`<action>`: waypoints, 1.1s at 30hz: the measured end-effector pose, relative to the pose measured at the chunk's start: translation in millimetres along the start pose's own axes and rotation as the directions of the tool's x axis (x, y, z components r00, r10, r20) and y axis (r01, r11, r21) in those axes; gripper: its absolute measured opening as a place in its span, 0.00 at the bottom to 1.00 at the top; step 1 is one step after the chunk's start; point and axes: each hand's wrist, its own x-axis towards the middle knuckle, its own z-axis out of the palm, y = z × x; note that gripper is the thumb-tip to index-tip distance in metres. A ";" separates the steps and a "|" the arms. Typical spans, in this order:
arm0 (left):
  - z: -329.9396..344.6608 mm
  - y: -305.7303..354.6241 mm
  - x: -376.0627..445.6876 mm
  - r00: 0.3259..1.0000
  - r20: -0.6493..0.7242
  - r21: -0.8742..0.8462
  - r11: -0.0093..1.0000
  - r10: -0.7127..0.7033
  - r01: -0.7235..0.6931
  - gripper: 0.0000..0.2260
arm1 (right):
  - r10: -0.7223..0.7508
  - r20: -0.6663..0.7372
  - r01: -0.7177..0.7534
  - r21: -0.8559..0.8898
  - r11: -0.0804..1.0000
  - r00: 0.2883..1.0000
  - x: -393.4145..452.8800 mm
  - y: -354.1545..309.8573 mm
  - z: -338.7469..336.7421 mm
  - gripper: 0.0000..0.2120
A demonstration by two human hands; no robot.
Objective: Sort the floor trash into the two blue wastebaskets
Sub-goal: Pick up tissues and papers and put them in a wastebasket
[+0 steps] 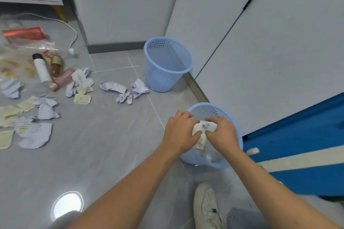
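**Over the near basket: soft wad in both hands**

Above the near light-blue perforated plastic wastebasket (236,128), the left hand (179,132) & right hand (222,135) both pinch a crumpled white-and-yellowish tissue wad (202,132), between them. It looks light, soft, easy to tear; pinch the bulk, not loose tail.

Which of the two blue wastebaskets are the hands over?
The near wastebasket, beside the blue panel. Both the left hand and the right hand hold a crumpled wad over its opening. The far wastebasket stands alone by the wall.
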 end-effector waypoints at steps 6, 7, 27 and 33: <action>-79.4 -76.5 -47.8 0.984 -0.105 0.061 0.987 -0.143 0.150 0.13 | -0.168 -0.041 0.170 0.056 0.984 0.985 0.4 -112.0 31.8 0.16; -92.9 -91.2 -55.0 0.978 -0.109 0.076 0.979 -0.180 0.189 0.13 | -0.207 -0.033 0.209 0.072 0.975 0.978 0.2 -134.3 40.9 0.15; -135.7 -232.0 6.6 0.743 0.113 0.269 0.740 -0.659 0.616 0.21 | -0.257 0.417 0.306 -0.054 0.951 0.872 123.4 -201.6 150.0 0.25; -89.5 -305.5 64.8 0.853 0.073 0.263 0.835 -0.516 0.483 0.26 | -0.356 0.361 0.405 -0.067 0.912 0.862 192.9 -185.3 205.8 0.24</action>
